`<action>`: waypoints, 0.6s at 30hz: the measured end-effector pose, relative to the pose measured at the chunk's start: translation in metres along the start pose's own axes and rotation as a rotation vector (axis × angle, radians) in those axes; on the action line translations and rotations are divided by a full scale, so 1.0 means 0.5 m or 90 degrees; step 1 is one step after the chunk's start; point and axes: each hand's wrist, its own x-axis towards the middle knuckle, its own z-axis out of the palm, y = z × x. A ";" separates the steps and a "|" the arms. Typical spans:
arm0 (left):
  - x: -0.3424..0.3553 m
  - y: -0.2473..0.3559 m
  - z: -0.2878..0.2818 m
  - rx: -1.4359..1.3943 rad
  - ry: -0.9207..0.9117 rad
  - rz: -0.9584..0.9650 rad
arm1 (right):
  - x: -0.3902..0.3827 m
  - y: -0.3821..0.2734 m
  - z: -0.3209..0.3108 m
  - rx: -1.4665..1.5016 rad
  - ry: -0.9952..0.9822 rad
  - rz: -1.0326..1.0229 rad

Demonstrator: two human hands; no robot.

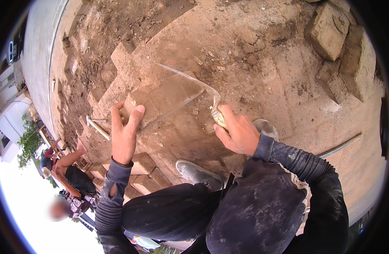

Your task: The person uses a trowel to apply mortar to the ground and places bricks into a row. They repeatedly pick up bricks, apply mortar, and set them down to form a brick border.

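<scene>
From my end, I make out an earthy-brown brick (164,96), silvery trowel (210,89), its handle (219,119) mottled cream, pale-smudged black sleeves (109,207), grey shoes (197,172) and green foliage (30,139).

Can make out no words, labels, brands, numbers or signs, whether on the block (167,95), on the trowel (212,91) or toward the edges of the ground (266,89). Can read nothing on the dark sleeves (109,213), either.

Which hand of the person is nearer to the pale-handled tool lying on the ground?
The left. The left hand is just right of the pale-handled tool, at the end of a brick; the right hand is farther right, holding a trowel.
</scene>
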 end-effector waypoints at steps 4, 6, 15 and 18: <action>0.012 -0.029 0.000 0.038 -0.019 0.054 | 0.003 -0.025 0.039 0.008 0.031 -0.099; 0.005 -0.012 0.008 0.069 -0.115 0.080 | -0.001 -0.026 0.046 -0.039 0.029 -0.137; -0.005 -0.022 0.049 0.271 -0.043 0.302 | -0.027 -0.044 -0.008 -0.053 0.016 -0.173; -0.006 -0.025 0.041 0.244 -0.052 0.281 | -0.021 -0.038 -0.009 -0.073 -0.037 -0.130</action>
